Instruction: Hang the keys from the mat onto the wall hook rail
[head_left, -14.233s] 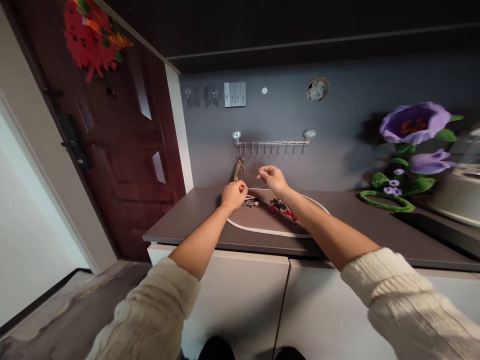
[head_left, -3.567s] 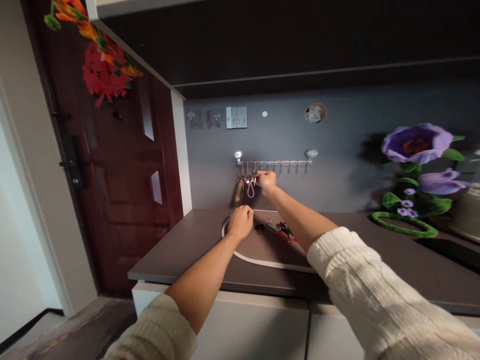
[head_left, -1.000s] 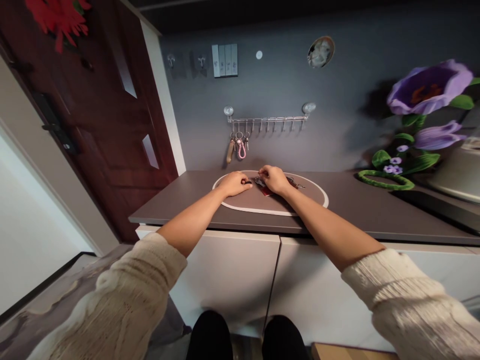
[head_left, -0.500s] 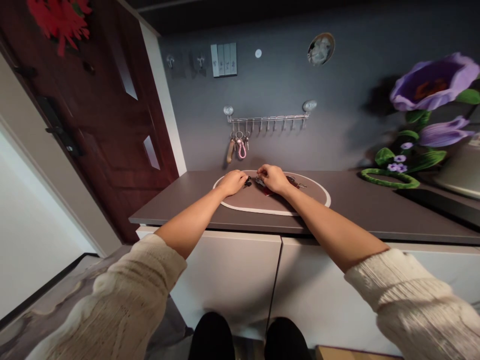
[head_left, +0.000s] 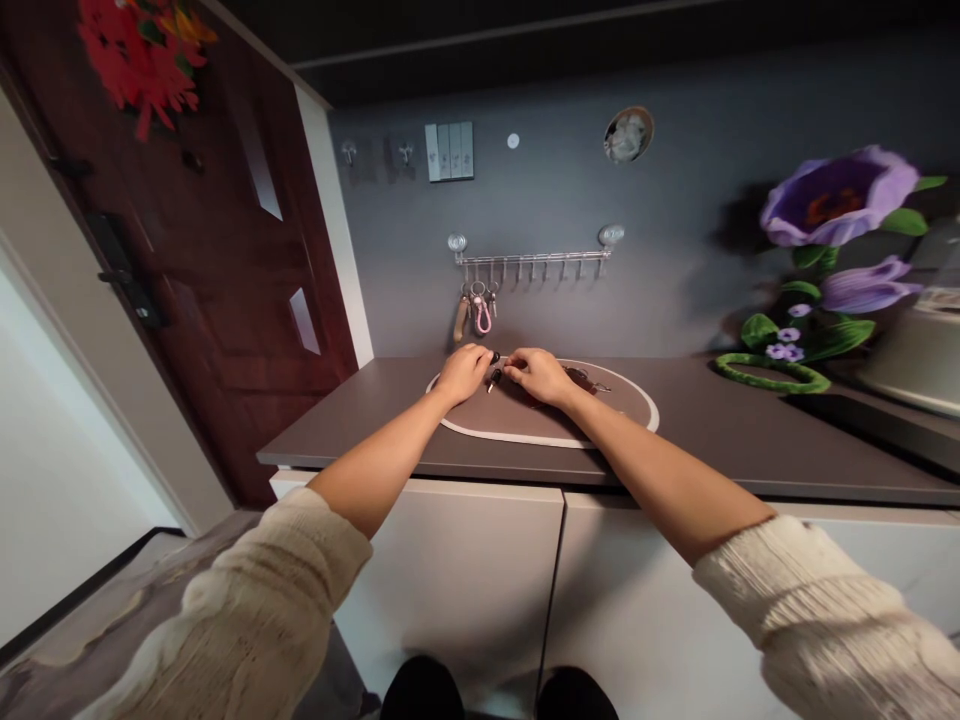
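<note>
"Where are the black keys [head_left: 494, 378]?"

"At the fingertips of the left hand [head_left: 461, 374] — its fingers are curled closed on them, a key showing below."

"And the right hand [head_left: 538, 376]?"

"Just beside the keys, half-curled over the mat [head_left: 487, 420] — I can't tell whether it pinches anything."

Black keys [head_left: 494, 378] show at the left hand [head_left: 463, 373].

Purple flowers [head_left: 866, 210] at right, dark red door [head_left: 217, 270] at left, red floral decoration [head_left: 139, 70], switch panel [head_left: 451, 152]
</note>
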